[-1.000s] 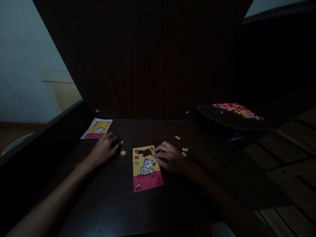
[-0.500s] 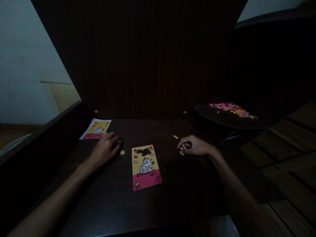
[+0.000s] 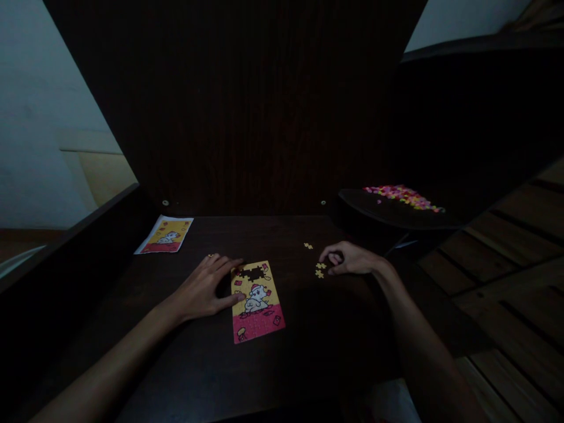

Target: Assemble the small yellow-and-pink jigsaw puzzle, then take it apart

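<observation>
A nearly whole jigsaw puzzle, yellow above and pink below with a white cartoon animal, lies flat on the dark tabletop. Near its upper edge a gap shows the dark wood. My left hand is open, its thumb and fingertips spread over the puzzle's left edge. A loose yellow piece peeks out just beyond its knuckles. To the right, my right hand has bent fingers, with thumb and forefinger apart beside two yellow puzzle pieces. Another yellow piece lies farther back.
A printed picture of the same design lies at the back left. Many small pink, red and yellow bits are heaped on a dark rounded shelf at right. A tall dark panel rises behind the tabletop.
My left hand has moved right and toward me, from beside the loose pieces onto the puzzle's left edge, its fingers spreading. My right hand stays near its pieces, now showing more of them.
</observation>
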The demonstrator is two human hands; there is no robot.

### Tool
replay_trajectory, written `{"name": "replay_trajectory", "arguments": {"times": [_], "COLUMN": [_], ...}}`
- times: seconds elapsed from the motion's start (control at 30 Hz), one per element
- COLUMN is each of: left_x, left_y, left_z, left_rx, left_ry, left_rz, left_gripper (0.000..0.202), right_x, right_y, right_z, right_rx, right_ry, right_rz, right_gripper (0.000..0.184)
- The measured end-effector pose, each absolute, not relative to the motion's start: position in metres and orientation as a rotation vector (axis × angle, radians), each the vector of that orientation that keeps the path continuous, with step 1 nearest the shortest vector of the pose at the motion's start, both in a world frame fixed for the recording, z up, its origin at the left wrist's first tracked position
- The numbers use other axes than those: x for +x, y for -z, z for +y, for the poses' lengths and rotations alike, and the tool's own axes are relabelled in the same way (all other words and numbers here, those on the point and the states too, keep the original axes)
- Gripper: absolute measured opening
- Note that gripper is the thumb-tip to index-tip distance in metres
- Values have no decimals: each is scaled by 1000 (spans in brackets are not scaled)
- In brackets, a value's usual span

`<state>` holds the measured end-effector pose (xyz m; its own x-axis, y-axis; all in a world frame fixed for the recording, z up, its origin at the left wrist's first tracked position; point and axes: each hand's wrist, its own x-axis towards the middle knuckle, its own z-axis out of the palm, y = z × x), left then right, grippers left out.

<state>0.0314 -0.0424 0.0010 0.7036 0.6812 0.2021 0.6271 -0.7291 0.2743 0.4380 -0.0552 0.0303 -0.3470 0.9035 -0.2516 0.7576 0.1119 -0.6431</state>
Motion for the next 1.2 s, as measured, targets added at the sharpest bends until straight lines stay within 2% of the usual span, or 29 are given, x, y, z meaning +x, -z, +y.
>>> {"name": "replay_trajectory", "arguments": {"times": [0.17, 0.37, 0.5, 0.73, 0.87, 1.07, 1.2], "left_x": [32, 33, 32, 32, 33, 33, 31], "left_y": [-3, -4, -3, -4, -6, -4, -3], "left_z": [-42, -43, -43, -44, -45, -45, -45], "left_rx": [2704, 2690, 2684, 2681, 2721, 2772, 2806], "left_ry": [-397, -409, -409, -431, -485, -518, -498], "left_rz": [1058, 1070, 1069, 1037, 957, 797, 762], "left_gripper": [70, 70, 70, 68, 60, 34, 28], "right_x": [441, 425, 421, 413, 409, 408, 404], "right_y": [-24, -30, -29, -30, -32, -26, -24], "right_z": [-53, -56, -55, -57, -59, -57, -56], "right_rx": [-1711, -1621, -1624, -1415, -1456, -1630, -1684], "right_ry": [-1001, -1123, -1100, -1083, -1002, -932, -871], "right_rz": [-2186, -2233, -2262, -2374, -2296, -2273, -2289], "right_gripper": [26, 36, 33, 29, 30, 32, 31]}}
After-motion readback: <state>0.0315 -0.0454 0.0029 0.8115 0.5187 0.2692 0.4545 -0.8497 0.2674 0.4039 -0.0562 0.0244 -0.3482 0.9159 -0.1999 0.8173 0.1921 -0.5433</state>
